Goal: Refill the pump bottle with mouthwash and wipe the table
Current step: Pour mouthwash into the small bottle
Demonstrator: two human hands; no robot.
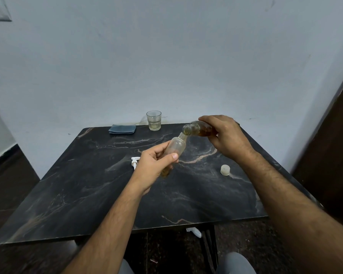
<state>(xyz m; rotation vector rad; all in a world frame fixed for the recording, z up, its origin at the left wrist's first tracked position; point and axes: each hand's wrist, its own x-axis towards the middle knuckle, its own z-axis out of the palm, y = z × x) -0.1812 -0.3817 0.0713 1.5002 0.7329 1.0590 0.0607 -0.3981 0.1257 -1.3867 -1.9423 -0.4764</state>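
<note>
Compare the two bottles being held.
The pump bottle in the left hand is frosted, tilted neck-up, with little amber liquid at its bottom. The mouthwash bottle in the right hand is clear, tipped nearly sideways, pouring. Both are uncapped.

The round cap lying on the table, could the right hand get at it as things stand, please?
Probably not yet: the right hand grips the tilted mouthwash bottle over the pump bottle. The cap lies unobstructed below that forearm, so once the bottle is set down the way looks free.
</note>
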